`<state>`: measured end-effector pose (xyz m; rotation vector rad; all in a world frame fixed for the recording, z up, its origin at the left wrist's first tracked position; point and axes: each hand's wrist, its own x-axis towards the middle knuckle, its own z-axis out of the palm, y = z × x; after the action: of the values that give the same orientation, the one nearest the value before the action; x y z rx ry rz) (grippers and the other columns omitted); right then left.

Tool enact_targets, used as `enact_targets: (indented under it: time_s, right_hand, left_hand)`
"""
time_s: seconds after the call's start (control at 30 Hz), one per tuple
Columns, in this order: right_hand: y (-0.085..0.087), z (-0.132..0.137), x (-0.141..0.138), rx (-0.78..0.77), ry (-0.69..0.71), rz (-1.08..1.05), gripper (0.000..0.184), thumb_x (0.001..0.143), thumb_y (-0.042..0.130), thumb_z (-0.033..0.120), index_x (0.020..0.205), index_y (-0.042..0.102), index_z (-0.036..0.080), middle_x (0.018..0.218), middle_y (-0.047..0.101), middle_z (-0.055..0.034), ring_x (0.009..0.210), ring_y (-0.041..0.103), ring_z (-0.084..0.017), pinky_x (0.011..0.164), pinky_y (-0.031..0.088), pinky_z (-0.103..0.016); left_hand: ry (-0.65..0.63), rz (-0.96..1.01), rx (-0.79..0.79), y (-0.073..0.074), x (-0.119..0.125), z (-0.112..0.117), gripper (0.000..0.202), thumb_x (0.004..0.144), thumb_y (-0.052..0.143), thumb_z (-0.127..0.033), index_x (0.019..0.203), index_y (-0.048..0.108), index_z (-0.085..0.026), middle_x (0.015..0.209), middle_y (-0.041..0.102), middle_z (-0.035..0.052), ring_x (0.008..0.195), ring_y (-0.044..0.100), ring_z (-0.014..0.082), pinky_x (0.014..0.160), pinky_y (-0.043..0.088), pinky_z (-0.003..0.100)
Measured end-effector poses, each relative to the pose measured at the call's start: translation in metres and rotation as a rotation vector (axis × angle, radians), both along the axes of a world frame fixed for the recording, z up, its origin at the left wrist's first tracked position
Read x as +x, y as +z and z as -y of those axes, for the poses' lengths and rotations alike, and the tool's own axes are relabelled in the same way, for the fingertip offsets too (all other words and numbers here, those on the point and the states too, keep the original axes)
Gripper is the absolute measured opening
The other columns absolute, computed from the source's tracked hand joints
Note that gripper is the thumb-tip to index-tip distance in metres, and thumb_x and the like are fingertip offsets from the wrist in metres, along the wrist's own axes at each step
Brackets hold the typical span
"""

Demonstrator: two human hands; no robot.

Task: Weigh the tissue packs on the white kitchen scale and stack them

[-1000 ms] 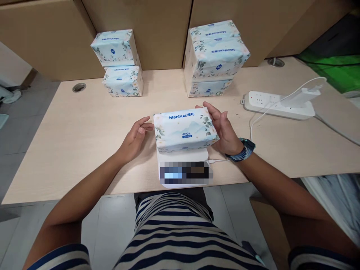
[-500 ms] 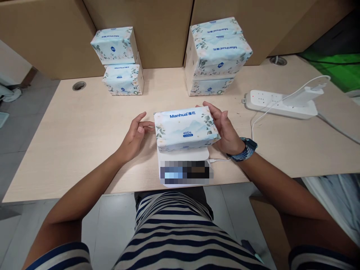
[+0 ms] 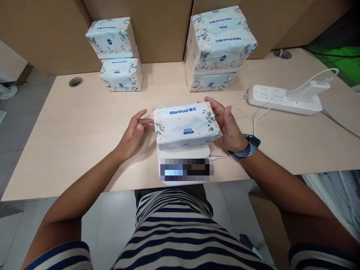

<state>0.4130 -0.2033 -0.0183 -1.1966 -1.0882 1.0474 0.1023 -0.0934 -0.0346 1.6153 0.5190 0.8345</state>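
Note:
A pale blue tissue pack (image 3: 187, 125) printed "Manhua" lies on a small white scale (image 3: 184, 154) near the front edge of the light wooden desk (image 3: 70, 131). My right hand (image 3: 230, 125) cups the pack's right end, fingers curled over its far corner; a blue watch sits on that wrist. My left hand (image 3: 133, 132) hovers at the pack's left end with fingers apart, the fingertips just at its edge.
Two stacks of the same tissue packs stand at the back, the left stack (image 3: 118, 56) of two and a taller right stack (image 3: 219, 48). A white power strip (image 3: 281, 99) with a plugged charger (image 3: 311, 90) and cable lies right. A cable hole (image 3: 75, 81) is at far left.
The view has tipped slightly, so everything sits a little higher in frame. The pack stays on the scale and both hands keep their places at its ends.

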Motion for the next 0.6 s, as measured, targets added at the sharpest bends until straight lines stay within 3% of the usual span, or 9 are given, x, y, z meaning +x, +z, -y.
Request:
enact_targets:
  time_s: [0.6]
  right_hand:
    - [-0.0020,-0.0017,0.0023,0.015,-0.006,0.111,0.093,0.094,0.024,0.094,0.164,0.043,0.036,0.163,0.059,-0.0049,0.155,0.053,-0.032,0.122,0.054,-0.055]
  left_hand:
    - [0.015,-0.014,0.000,0.0036,0.0010,0.0030,0.066,0.103,0.053,-0.071,0.158,0.048,-0.035,0.140,0.072,0.0083,0.127,0.068,0.0264,0.121,0.048,0.055]
